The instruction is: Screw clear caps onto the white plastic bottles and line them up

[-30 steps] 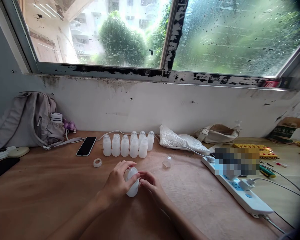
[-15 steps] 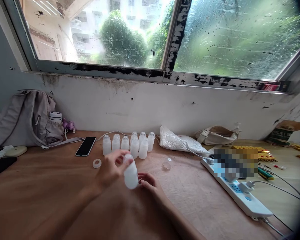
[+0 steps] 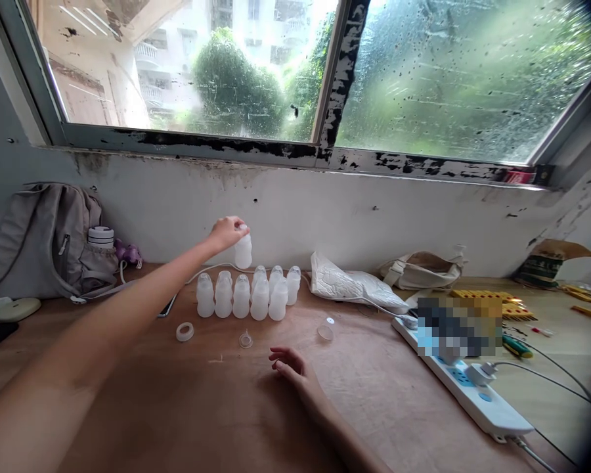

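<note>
My left hand (image 3: 229, 234) grips a frosted white bottle (image 3: 243, 252) by its top, raised behind the group of bottles near the wall. Several similar bottles (image 3: 260, 299) stand upright in rows on the brown table. My right hand (image 3: 293, 368) hovers or rests low at the centre, fingers apart and slightly curled, holding nothing. In front of the bottles lie a white ring (image 3: 184, 332), a small clear nipple-shaped piece (image 3: 246, 339) and a clear cap (image 3: 326, 332).
A grey backpack (image 3: 54, 243) sits at the left, and a phone (image 3: 166, 307) is partly behind my left arm. A silvery pouch (image 3: 349, 286) lies right of the bottles. A white power strip (image 3: 492, 401) with cables and a beige bag (image 3: 423, 268) are at the right.
My left hand has carried the bottle up and away, from beside my right hand to behind the group. The clear nipple-shaped piece is now visible. My right hand stays low at the centre.
</note>
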`<action>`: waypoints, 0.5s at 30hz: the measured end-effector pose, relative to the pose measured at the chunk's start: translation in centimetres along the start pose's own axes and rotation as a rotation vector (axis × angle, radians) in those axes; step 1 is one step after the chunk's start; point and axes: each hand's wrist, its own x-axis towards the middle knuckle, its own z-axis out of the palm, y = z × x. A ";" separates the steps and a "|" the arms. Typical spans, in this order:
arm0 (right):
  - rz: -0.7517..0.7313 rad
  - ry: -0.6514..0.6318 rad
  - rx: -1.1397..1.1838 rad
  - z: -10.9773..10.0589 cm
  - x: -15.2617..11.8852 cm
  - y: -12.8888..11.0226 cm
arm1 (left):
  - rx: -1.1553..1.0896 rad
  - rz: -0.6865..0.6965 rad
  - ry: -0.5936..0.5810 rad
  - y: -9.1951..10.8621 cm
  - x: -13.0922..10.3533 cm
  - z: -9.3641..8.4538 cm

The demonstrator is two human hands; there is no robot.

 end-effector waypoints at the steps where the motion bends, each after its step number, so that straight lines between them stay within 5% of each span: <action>1: 0.000 0.001 -0.007 -0.1 0.0 0.1 | 0.006 -0.005 -0.030 -0.4 -0.1 1.3; 7: 0.005 0.012 -0.020 0.0 0.0 0.0 | 0.056 -0.050 -0.223 -2.5 -1.4 6.5; 15: 0.006 -0.007 -0.042 0.0 -0.1 0.1 | 0.091 -0.067 -0.393 -3.4 -2.2 7.3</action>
